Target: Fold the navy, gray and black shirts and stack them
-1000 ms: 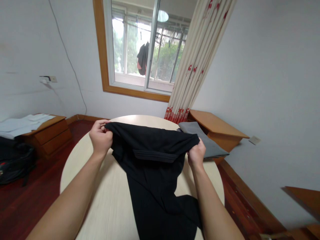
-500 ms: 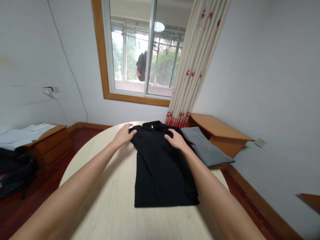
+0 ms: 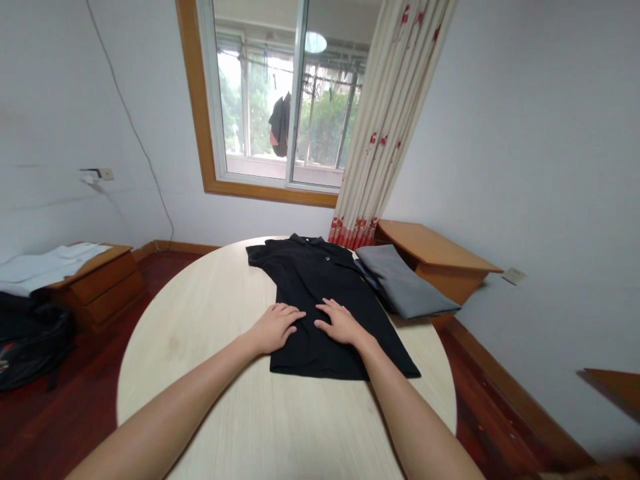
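A black short-sleeved polo shirt (image 3: 320,280) lies spread on the round pale table (image 3: 200,300), its collar toward the window and its hem toward me. A small light mark shows on its chest. My left hand (image 3: 276,327) rests on the lower left part of the shirt, fingers stretched out. On the cloth just right of it lies my right hand (image 3: 341,323), palm down with its fingers apart. Neither hand grips the fabric.
Folded grey cloth (image 3: 405,283) lies at the table's right edge, partly beside the shirt. Behind it stands a wooden desk (image 3: 435,247). A low wooden cabinet (image 3: 107,280) with papers and a black bag (image 3: 33,340) are at the left.
Both hands have come from the shirt's shoulder area back toward me, onto its lower half. The shirt now lies front up with its collar and left-hand sleeve spread out.
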